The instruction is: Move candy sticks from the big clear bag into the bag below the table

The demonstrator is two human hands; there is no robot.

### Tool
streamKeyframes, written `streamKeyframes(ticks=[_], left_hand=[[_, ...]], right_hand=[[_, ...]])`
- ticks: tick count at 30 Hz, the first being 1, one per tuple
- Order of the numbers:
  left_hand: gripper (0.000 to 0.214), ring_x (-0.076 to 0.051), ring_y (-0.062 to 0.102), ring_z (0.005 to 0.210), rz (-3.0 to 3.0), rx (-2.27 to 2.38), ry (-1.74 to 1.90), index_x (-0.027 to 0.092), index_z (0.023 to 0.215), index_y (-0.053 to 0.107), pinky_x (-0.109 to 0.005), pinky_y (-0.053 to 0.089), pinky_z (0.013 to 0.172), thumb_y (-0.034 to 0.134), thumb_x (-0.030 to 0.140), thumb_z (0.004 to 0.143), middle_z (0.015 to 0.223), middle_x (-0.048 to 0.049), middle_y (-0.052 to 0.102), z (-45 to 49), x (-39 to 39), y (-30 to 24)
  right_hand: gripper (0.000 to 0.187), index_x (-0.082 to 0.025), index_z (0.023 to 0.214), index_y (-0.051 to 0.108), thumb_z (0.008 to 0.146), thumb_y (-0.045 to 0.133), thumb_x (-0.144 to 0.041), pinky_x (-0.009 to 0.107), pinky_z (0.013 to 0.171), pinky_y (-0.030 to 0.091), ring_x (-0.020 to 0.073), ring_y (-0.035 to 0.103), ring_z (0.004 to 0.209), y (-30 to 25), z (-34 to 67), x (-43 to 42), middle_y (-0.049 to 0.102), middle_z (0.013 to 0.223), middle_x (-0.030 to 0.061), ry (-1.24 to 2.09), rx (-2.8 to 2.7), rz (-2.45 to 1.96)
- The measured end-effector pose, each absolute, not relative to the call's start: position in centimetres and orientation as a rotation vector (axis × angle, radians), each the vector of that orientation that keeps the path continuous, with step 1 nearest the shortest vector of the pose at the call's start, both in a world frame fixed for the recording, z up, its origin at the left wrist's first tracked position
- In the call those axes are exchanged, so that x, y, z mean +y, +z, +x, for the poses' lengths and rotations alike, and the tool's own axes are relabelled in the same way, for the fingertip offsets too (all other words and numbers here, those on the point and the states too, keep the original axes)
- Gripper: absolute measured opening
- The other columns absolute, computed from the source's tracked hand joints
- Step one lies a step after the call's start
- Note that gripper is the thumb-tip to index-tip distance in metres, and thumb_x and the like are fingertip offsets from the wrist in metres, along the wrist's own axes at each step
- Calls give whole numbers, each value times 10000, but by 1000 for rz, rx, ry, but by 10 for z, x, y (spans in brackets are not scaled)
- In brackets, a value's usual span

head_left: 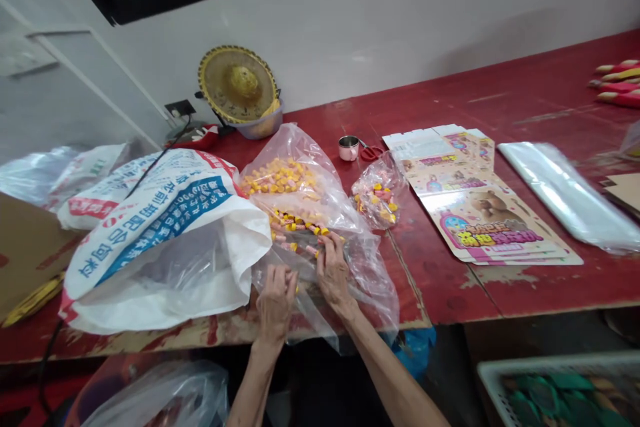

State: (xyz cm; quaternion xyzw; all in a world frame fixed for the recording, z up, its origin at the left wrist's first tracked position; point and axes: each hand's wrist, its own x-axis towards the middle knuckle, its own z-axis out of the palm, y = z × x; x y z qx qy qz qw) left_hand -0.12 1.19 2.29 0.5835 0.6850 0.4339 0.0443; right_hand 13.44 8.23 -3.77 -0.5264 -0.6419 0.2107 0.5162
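A clear plastic bag point(350, 280) lies spread at the table's front edge, holding a heap of small yellow-and-pink pieces point(280, 177). More of these pieces are strewn along the bag nearer to me. My right hand point(334, 277) reaches over the bag, its bent fingertips closed at a small yellow-and-pink piece. To its left, my left hand point(275, 303) rests on the bag with fingers curled together; what they hold is hidden. Beside it gapes a white woven sack point(210, 267) with blue and red print and a clear liner inside.
Right of the bag are a smaller bag of pieces point(383, 197), a metal cup point(349, 147), red scissors point(371, 152), printed cards point(480, 213) and clear plastic sleeves point(570, 193). A round fan point(239, 83) stands behind. Below right sits a white crate point(565, 363).
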Motion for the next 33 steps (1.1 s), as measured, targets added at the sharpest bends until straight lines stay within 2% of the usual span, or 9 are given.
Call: streamKeyframes(ticks=[5,8,10,14,18,20,25,29,33], left_hand=[[477,-234,668,760,1460,1944,1232,238,903,674,-346,548,705,636,713,927,867,-56,689,-23,26,18],[475,-214,665,769,1272,2005,1331,223,1074,702,-326,546,714,708,644,857,921,-45,709,-26,25,18],[446,-203,647,762,1325,2072,1335,227,1111,695,-320,537,721,732,573,830,921,-33,691,-23,21,20],[286,-204,630,786,1682,2014,1162,243,1044,678,-331,533,739,675,499,917,974,-49,679,-11,11,27],[261,-243,657,951,1900,2061,1209,230,1097,671,-371,551,869,599,473,1035,1051,-85,687,0,7,30],[256,-245,652,965,1938,2065,1221,220,1119,680,-370,552,865,559,439,1065,1065,-97,680,4,10,28],[243,-213,653,886,1860,1961,1166,218,1117,705,-342,561,834,611,425,1029,1039,-73,678,6,20,26],[367,-206,656,824,1530,2141,1358,219,1257,671,-332,546,802,649,484,1004,969,-43,703,11,15,23],[267,-196,613,723,1435,2072,1271,234,1046,701,-309,496,712,669,491,976,824,-19,670,16,11,18]], right_hand=[[408,-165,1371,659,1073,380,-161,458,1189,547,259,618,1394,-29,138,83,614,1473,196,613,-1534,-1252],[427,-160,1351,672,1041,381,-128,476,1214,526,263,605,1398,-27,138,84,612,1453,197,613,-1511,-1273],[435,-158,1354,679,1045,374,-126,478,1227,516,264,594,1408,-27,137,84,598,1460,197,621,-1510,-1283],[442,-154,1393,675,1068,376,-136,466,1226,519,265,594,1409,-24,136,83,570,1506,198,637,-1534,-1305],[459,-150,1404,672,1071,358,-117,432,1236,515,254,581,1448,-20,135,83,575,1517,188,637,-1550,-1329],[471,-148,1401,673,1070,341,-106,427,1252,501,248,576,1460,-18,136,83,586,1508,183,636,-1556,-1328],[468,-162,1381,686,1078,333,-112,454,1249,499,255,569,1464,-15,139,80,608,1487,183,621,-1543,-1279],[407,-184,1332,692,1077,378,-135,494,1258,482,266,580,1422,-17,142,80,648,1411,164,607,-1531,-1236],[352,-219,1260,683,1088,383,-154,489,1229,497,254,636,1299,-22,144,80,702,1289,125,610,-1591,-1213]])
